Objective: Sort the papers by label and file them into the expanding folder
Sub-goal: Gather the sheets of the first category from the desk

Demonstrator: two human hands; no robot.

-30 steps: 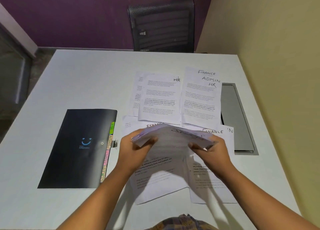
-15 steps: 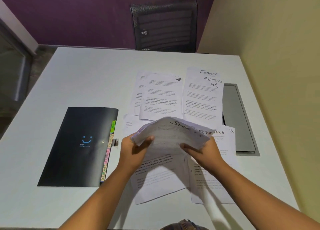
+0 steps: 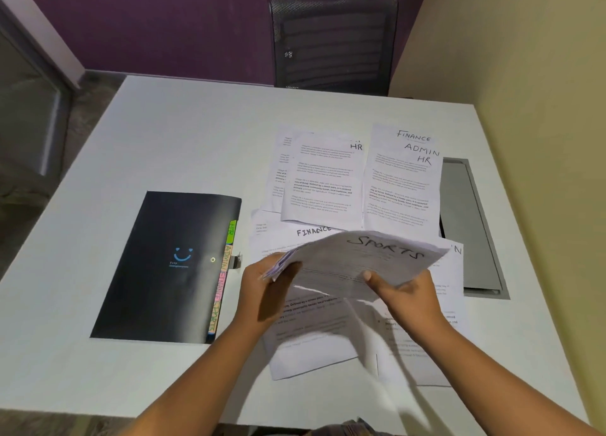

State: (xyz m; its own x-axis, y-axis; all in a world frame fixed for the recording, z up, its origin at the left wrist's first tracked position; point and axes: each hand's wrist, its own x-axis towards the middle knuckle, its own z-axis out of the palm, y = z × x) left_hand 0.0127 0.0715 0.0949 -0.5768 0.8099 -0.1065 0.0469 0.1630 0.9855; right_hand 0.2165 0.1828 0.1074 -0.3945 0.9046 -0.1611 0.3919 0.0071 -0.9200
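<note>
Both hands hold a small stack of papers (image 3: 354, 265) above the table, its top sheet marked SPORTS. My left hand (image 3: 262, 291) grips the stack's left edge and my right hand (image 3: 406, 294) grips its near right edge. Under the stack lie a sheet marked FINANCE (image 3: 311, 235) and another sheet (image 3: 423, 347) to its right. Farther back sit a pile marked HR (image 3: 321, 179) and a sheet marked FINANCE, ADMIN, HR (image 3: 401, 179). The black expanding folder (image 3: 164, 265) lies shut on the left, with coloured label tabs (image 3: 220, 284) along its right edge.
The white table (image 3: 164, 133) ends at a near edge below my forearms. A grey recessed cable hatch (image 3: 465, 225) sits at the right, beside the yellow wall. A black mesh chair (image 3: 333, 38) stands behind the far edge.
The held stack has tilted up and shifted right, so its SPORTS label now reads fully. The FINANCE label on the sheet below has come into sight.
</note>
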